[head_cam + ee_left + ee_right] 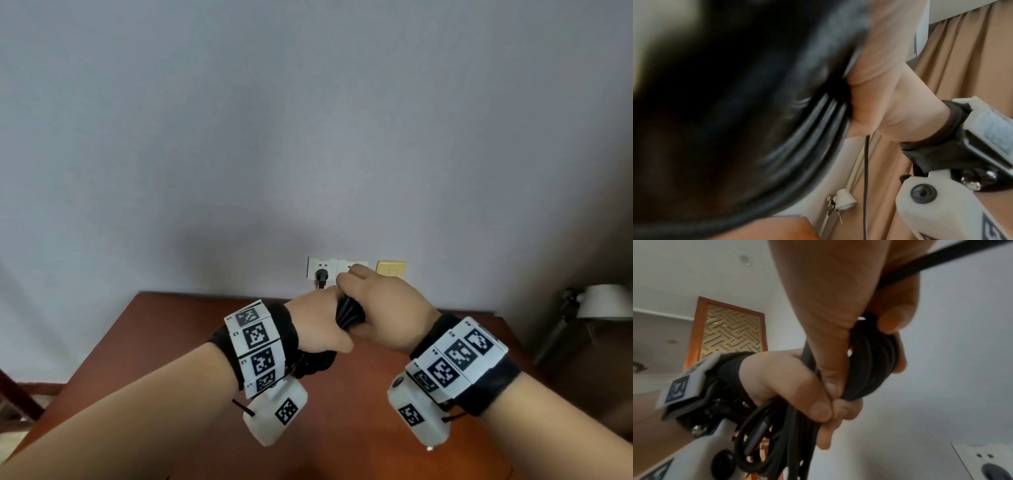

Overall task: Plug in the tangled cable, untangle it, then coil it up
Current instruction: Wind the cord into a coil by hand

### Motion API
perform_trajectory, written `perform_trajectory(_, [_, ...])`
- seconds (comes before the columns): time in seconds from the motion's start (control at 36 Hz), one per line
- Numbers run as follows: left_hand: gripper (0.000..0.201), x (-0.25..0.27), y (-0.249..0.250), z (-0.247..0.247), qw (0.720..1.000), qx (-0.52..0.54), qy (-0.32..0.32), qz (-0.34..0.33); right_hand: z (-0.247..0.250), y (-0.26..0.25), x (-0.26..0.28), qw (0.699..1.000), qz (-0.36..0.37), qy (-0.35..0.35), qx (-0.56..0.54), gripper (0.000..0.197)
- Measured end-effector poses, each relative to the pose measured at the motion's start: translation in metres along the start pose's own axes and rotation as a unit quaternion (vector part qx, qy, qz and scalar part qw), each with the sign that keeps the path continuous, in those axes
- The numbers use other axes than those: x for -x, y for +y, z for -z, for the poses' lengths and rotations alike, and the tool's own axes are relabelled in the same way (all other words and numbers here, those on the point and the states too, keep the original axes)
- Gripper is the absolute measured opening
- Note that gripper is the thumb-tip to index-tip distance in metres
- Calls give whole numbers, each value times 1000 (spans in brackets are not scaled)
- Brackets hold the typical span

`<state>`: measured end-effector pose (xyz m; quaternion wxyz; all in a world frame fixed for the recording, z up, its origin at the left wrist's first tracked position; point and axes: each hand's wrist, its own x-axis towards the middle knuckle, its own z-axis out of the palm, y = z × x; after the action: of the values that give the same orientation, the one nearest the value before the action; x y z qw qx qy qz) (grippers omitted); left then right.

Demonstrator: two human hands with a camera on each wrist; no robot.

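Over the table (191, 346), both hands grip 1 black cable (349, 313) bundle: left hand (318, 323) and right hand (387, 308) touching. Head view alone shows its plug (322, 275) in the far wall socket (322, 272); right wrist view shows loops hanging below the left fist.

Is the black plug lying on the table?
No, the plug sits in the white wall socket, above the table.

A white lamp (603, 301) stands right of the reddish-brown table (171, 342); tan curtains (962, 65) hang nearby.
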<state>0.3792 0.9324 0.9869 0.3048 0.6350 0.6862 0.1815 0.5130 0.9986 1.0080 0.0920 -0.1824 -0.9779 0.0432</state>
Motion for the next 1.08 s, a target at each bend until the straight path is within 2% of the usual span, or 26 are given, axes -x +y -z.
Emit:
perform_trajectory(0.14, [56,-1,-4,3,999,29,-24,23,-5,10,2,996,17,16,-86,30])
perform_trajectory(0.25, [52,-1,-4,2,999,29,-37,26,-5,9,0,994,-4,-3,-113,30])
perform_trajectory(0.33, [60,-1,-1,2,999,32,-33,29,0,7,-3,991,-27,-22,-127,36])
perform_trajectory(0.47, [63,-1,2,7,999,43,-13,11,1,10,0,987,-33,-11,-159,25])
perform_trajectory(0.64, [90,-2,0,10,999,35,31,-1,1,12,0,993,-11,31,-115,27])
perform_trajectory(0.69, [92,-1,-3,14,999,26,46,11,4,15,1,994,-19,49,-98,20])
perform_trajectory(0.81, [88,4,-8,16,998,37,41,24,7,14,0,996,-13,66,-61,21])
perform_trajectory(0.94, [77,6,-11,9,989,135,61,30,9,14,-1,994,5,94,-46,22])
perform_trajectory(1.0, [84,6,-13,1,976,202,75,28,8,14,0,993,7,109,-41,24])
perform_trajectory(1.08, [99,5,-17,-12,945,296,138,24,6,15,2,989,1,139,-45,24])
